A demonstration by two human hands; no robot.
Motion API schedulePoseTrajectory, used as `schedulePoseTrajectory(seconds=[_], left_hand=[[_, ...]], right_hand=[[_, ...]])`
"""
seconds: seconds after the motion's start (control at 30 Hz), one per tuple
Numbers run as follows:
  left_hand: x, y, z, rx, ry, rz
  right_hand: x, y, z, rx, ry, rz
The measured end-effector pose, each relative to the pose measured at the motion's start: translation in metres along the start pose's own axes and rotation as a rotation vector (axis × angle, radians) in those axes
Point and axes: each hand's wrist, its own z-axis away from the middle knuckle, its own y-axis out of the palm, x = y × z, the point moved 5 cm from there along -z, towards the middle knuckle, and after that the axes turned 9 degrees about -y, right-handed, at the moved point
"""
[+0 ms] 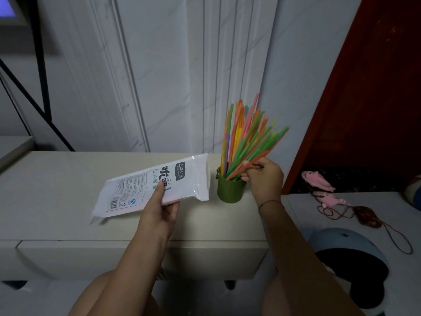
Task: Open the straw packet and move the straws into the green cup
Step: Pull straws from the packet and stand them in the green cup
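A small green cup (229,192) stands on the cream cabinet top (57,179), near its right end. A thick bunch of coloured straws (247,137) stands in it and fans out up and to the right. My right hand (264,179) is at the cup's right side, its fingers curled round the lower straws just above the rim. My left hand (160,208) pinches the white printed straw packet (157,185) by its near edge, thumb on top. The packet is flat and tilted above the cabinet top, its right end next to the cup.
A white panelled wall rises behind the cabinet. To the right are a dark red door (373,87), a pink toy (319,181) with cords on a white surface, and a blue helmet (350,254) lower down. A black metal stand (41,76) is at the far left.
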Motion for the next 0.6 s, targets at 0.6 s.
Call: schedulePoseTrajectory(seconds=[0.6], left_hand=[[-0.014, 0.004, 0.013, 0.033, 0.366, -0.28]], right_hand=[[-0.04, 0.028, 0.081, 0.225, 0.746, -0.706]])
